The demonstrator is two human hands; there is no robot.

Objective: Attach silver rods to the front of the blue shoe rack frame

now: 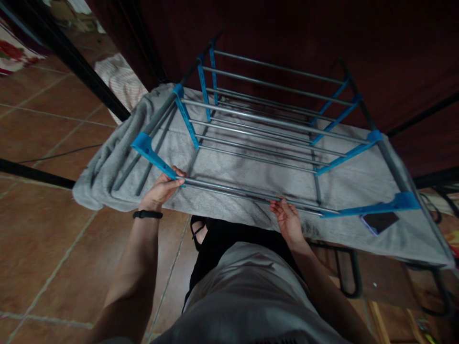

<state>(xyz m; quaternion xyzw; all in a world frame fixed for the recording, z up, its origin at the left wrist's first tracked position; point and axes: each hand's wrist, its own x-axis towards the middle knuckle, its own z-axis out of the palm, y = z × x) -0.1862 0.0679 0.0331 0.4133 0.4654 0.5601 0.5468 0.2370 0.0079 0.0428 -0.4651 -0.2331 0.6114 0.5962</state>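
The rack (265,118) lies on the grey blanket (344,234), with metal rods spanning left to right between blue brackets. The left hand (162,188) is at the near left corner: thumb and fingers pinch the ends of the near rods (233,190), right against the near left bracket (154,156). The right hand (288,220) is farther right along the same rods; its fingers curl around them, closed in a light pinch (whether one rod or both is held cannot be told). The near right bracket (380,206) extends from the rods toward the right post. A phone (380,222) lies on the blanket, just on the near side of that bracket. A black wristband (147,214) encircles the left wrist. A dark red curtain (287,28) hangs on the far side.
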